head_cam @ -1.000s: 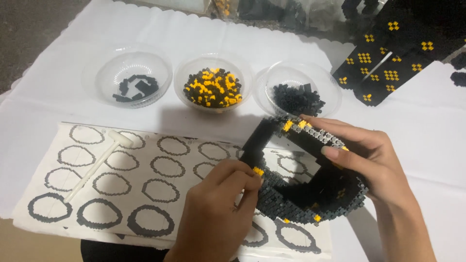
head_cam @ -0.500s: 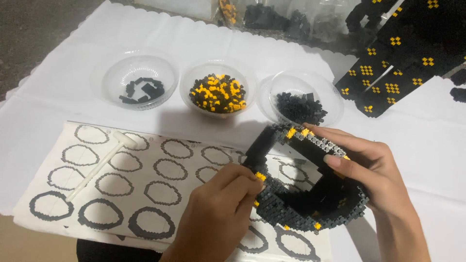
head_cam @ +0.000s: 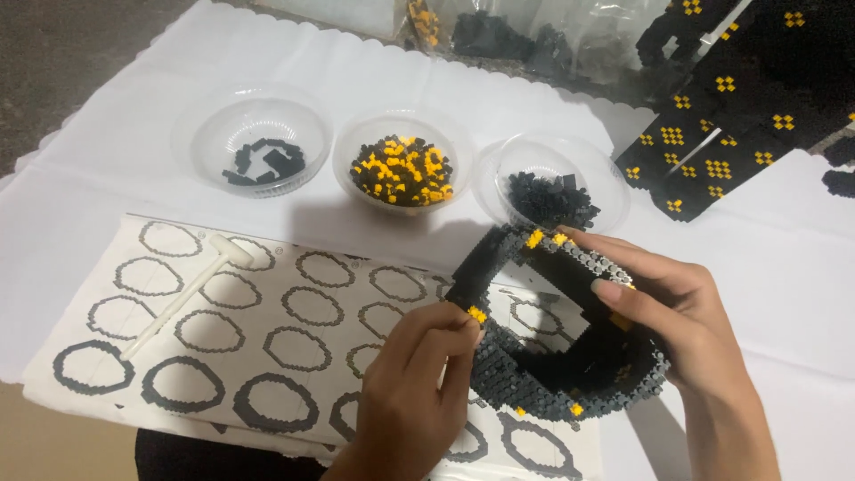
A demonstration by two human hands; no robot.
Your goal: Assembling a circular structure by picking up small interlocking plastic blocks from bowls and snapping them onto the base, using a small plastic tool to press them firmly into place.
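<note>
Your right hand (head_cam: 686, 330) is wrapped around the far-right side of the black brick ring (head_cam: 557, 356), thumb inside and fingers outside, which keeps it tilted up off the instruction sheet (head_cam: 223, 356) so its near-left wall faces you. Your left hand (head_cam: 419, 392) is pinched on a small yellow brick (head_cam: 477, 313) right at the ring's rim, fingertips closed on it. The three clear bowls sit in a row just beyond: black pieces (head_cam: 263, 165) far left, yellow-and-black mix (head_cam: 403, 169) in the middle, black bits (head_cam: 548, 198) right, all within easy reach. A white little hammer tool (head_cam: 191, 289) lies untouched on the sheet, left of your hands, on the white-covered worktop (head_cam: 784, 267).
</note>
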